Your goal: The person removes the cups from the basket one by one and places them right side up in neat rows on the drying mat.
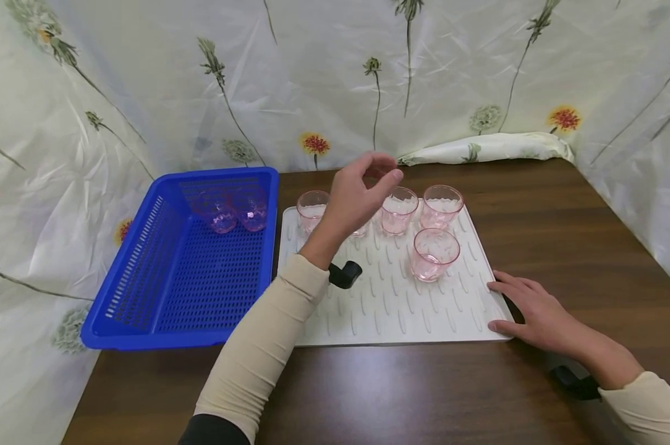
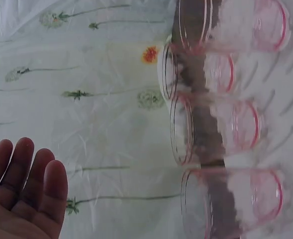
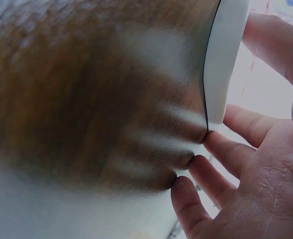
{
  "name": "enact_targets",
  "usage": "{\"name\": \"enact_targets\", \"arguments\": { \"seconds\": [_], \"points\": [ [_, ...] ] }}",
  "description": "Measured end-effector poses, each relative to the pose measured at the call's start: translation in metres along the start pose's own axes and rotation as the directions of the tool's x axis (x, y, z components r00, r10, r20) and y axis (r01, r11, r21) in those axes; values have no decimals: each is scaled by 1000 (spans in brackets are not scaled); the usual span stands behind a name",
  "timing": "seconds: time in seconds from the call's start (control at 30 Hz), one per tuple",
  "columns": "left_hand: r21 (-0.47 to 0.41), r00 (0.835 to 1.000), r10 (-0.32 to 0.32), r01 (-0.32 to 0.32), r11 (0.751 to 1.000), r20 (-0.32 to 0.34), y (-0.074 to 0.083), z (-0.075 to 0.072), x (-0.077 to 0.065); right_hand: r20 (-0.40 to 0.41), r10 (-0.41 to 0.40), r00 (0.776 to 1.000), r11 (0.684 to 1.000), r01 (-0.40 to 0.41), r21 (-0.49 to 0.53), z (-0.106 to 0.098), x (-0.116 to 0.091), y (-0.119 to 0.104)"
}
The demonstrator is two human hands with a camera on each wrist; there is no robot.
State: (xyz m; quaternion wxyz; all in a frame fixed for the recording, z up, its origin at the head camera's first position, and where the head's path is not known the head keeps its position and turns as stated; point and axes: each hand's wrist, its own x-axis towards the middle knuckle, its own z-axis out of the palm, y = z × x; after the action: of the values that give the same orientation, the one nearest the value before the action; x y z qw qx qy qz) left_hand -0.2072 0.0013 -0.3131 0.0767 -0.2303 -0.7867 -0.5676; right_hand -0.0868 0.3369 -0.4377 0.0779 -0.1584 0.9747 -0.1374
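Observation:
My left hand hovers over the back row of pink glasses, its fingers loosely bent and holding nothing. In the left wrist view, its fingers stand apart from the glasses. Several clear pink glasses stand upright on a white ridged drying mat; one glass stands in front of the back row. Another back-row glass is mostly hidden behind my left wrist. At the mat's right front corner rests my right hand, thumb and fingers spread, touching its edge. In the right wrist view, fingertips touch the brown table.
A blue perforated basket stands left of the mat, with two pink glasses near its back right corner. Behind the brown wooden table hangs a flowered curtain, with a rolled fold along the back edge.

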Motion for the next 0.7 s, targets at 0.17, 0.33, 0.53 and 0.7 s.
{"name": "enact_targets", "arguments": {
  "seconds": [0.17, 0.33, 0.53, 0.7],
  "points": [
    [114, 996, -74, 80, 990, -55, -6, -47, 14, 7, 3, 1000, 1000, -3, -5, 0, 1, 1],
    [226, 979, -141, 172, 959, -149, -16, -100, 24, 1, -5, 1000, 1000, 5, -10, -2, 3, 2],
    [305, 947, -218, 285, 908, -237, -36, -153, 23, 13, -2, 1000, 1000, 2, -18, -1, 4, 4],
    [308, 920, -258, 348, 885, -296, -53, -182, 11, 17, 4, 1000, 1000, -4, -8, -1, 2, 3]
  ]
}}
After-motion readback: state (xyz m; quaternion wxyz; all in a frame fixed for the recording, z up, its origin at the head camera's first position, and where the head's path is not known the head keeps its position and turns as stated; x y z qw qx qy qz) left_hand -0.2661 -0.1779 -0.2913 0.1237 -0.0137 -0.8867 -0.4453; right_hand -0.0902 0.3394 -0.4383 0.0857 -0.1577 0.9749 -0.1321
